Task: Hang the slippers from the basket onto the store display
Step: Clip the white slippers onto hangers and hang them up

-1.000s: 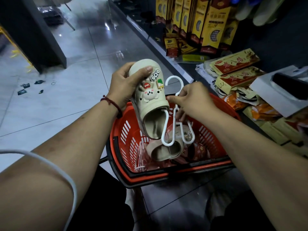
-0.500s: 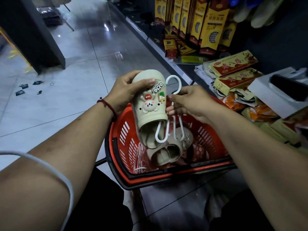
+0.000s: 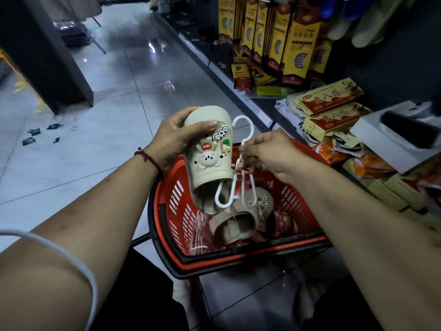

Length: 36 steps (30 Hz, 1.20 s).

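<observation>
1. Basket [image 3: 176,206], red: 1; at 6 o'clock.
2. Slipper [image 3: 210,163], beige: 2; first at centre; second slipper [image 3: 238,220] toward 5 o'clock, in the basket.
3. Hanger [image 3: 232,191], white: 1 seen whole, centre; further white loops in the basket, count unclear.
4. Hands: 2; left hand [image 3: 174,139]; right hand [image 3: 267,154].
5. Flat red-and-yellow box [image 3: 329,96]: 2; second flat box [image 3: 336,119]; both at 2 o'clock.
6. White box [image 3: 386,144]: 1; 3 o'clock.
7. Dark floor scraps [image 3: 34,131]: 4; 9 o'clock.
</observation>
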Motion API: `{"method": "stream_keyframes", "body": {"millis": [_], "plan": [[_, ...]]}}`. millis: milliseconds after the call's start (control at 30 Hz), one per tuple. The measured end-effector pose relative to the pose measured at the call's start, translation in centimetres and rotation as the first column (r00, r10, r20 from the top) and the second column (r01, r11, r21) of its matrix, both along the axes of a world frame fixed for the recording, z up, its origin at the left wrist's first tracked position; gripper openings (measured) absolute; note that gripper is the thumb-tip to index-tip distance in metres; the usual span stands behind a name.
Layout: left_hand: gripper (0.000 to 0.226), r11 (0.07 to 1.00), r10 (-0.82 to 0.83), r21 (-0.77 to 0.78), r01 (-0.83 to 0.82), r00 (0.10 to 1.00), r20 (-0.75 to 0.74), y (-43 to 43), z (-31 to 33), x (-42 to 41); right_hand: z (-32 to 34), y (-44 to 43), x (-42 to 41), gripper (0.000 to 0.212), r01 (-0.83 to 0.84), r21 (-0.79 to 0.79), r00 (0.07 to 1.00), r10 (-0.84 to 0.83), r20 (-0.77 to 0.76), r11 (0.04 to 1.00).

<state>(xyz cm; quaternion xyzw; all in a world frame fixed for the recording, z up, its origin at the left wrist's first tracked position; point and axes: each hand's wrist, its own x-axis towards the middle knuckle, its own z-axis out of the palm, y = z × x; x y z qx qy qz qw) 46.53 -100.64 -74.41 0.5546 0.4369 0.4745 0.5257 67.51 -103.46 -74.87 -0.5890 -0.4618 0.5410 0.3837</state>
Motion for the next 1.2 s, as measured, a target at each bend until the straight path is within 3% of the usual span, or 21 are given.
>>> {"method": "stream_keyframes", "body": {"millis": [133, 300, 400, 533, 633, 800, 933, 1200], "plan": [[0.047, 0.997, -0.078, -0.006, 0.077, 0.992, -0.100, -0.2, 0.1, -0.1, 0.2, 0.2, -0.1, 0.010, 0.111, 0.164, 0.989, -0.124, 0.074, 0.980], [0.045, 0.990, -0.141, -0.038, 0.137, 0.981, -0.134, -0.7, -0.2, 0.7, 0.8, -0.4, -0.2, 0.009, 0.125, 0.206, 0.984, -0.148, 0.098, 0.970], [0.047, 0.980, -0.187, -0.090, 0.175, 0.971, -0.151, -0.6, -0.2, 0.3, 0.8, -0.5, -0.2, 0.005, 0.086, 0.253, 0.983, -0.124, 0.137, 0.964], [0.046, 0.986, -0.167, -0.029, 0.167, 0.929, -0.330, -0.4, -0.6, 0.7, 0.0, -0.5, -0.6, 0.015, -0.017, 0.336, 0.962, -0.076, 0.262, 0.942], [0.043, 0.992, -0.096, 0.048, 0.116, 0.947, -0.305, -0.2, -0.4, 1.7, -0.2, -0.6, -1.1, 0.015, -0.045, 0.354, 0.959, -0.059, 0.277, 0.934], [0.016, 0.983, 0.036, 0.183, 0.011, 0.966, -0.255, -0.1, -0.2, 3.3, 0.2, -1.1, -1.6, 0.006, -0.044, 0.381, 0.959, -0.068, 0.275, 0.924], [0.004, 0.981, 0.083, 0.188, -0.046, 0.978, -0.192, -0.4, -0.1, 4.2, -0.1, -1.3, -2.0, 0.008, -0.044, 0.396, 0.958, -0.074, 0.278, 0.917], [0.009, 0.997, 0.021, 0.080, -0.014, 0.996, -0.083, -0.6, 0.4, 4.7, -0.3, -1.2, -1.4, 0.005, -0.067, 0.413, 0.968, -0.041, 0.247, 0.908]]}}
